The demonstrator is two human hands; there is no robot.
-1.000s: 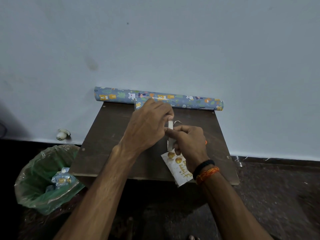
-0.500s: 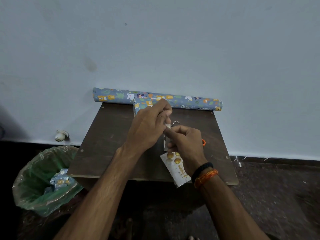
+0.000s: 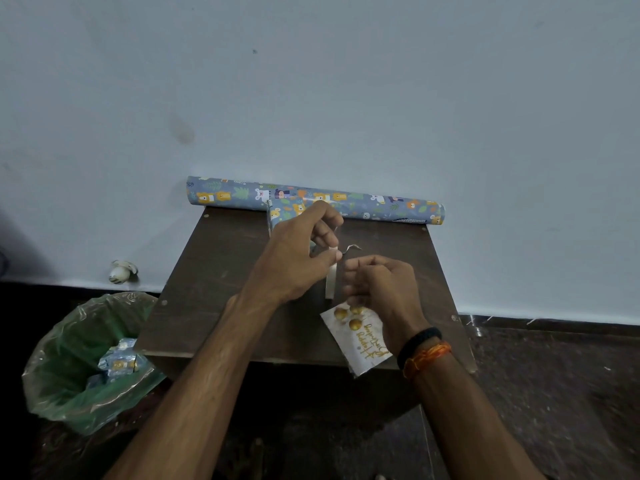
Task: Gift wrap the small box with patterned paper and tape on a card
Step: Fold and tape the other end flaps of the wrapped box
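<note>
Here, in the head view, the left hand [image 3: 294,258] is hovering over the middle of the dark wooden table [image 3: 214,289], its thumb and fingers curling in to pinch the top of a whitish tape strip [image 3: 331,277] that is hanging down beside it; the right hand [image 3: 379,287] is sitting just to the right, fingers curled, and whether it is pinching the strip's lower part I cannot tell; a thin curl of tape is sticking up between the two hands; the card [image 3: 360,337], white with gold balls and gold lettering, is lying partly under the right hand and jutting over the table's near edge; the wrapped small box [image 3: 287,213] is peeking out behind the left hand, touching the roll of patterned paper [image 3: 381,206] lying along the wall; a green-lined bin [image 3: 69,358] is standing on the floor to the left, holding paper scraps.
</note>
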